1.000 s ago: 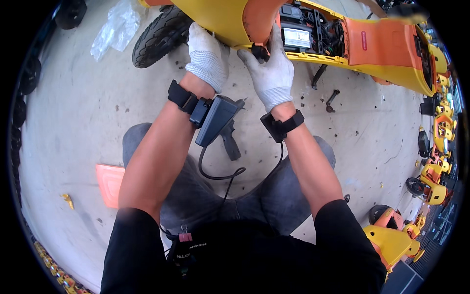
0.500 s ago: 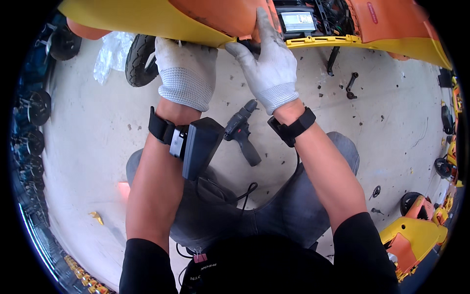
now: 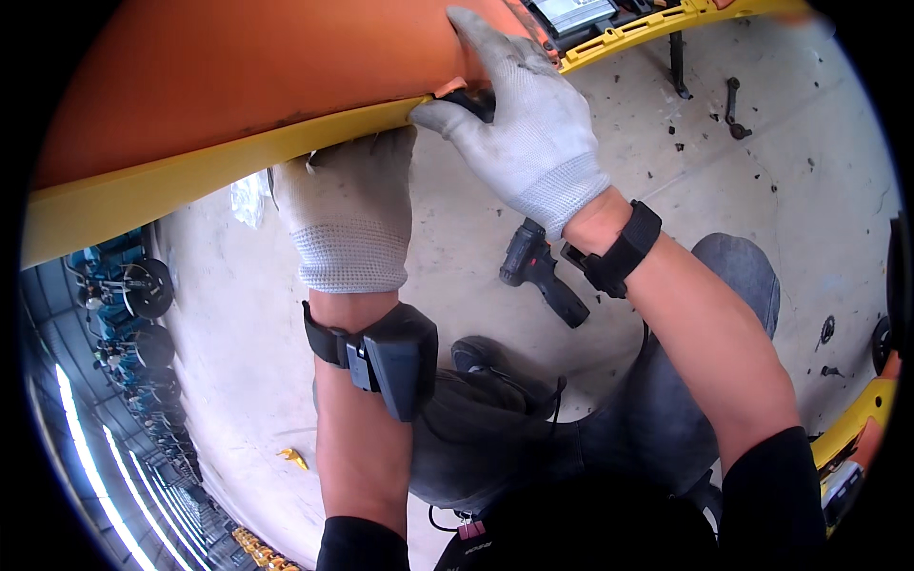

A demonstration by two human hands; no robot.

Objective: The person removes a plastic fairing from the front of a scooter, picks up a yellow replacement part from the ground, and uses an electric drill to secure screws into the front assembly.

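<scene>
1. A large curved orange plastic body panel (image 3: 257, 76) fills the upper left of the view, ahead of the person; a yellow plastic trim strip (image 3: 190, 181) runs along its near edge.
2. The left hand (image 3: 347, 214), in a whitish knitted glove with a ribbed cuff, is at the panel's near edge, its fingers hidden under the trim; whether it grasps anything cannot be told.
3. The right hand (image 3: 533, 143), in a matching glove with greyish fingers, is at the panel's right end. Its thumb touches the end of the trim and its index finger lies on the orange surface, the two spread apart. The remaining fingers are partly hidden, so a firm grip cannot be confirmed.
4. Between that thumb and index finger, at the panel's corner, show a small orange plastic tab (image 3: 449, 88) and a black part (image 3: 471, 101).
5. Just right of the panel, a silver rectangular box (image 3: 576, 9) sits in an open bay.
6. Farther right of the panel, a dark metal crank-shaped piece (image 3: 733, 109) lies on the pale grey floor (image 3: 666, 181).
7. On the person's side of the panel, well apart from it, lies a black pistol-grip power drill (image 3: 543, 271).
</scene>
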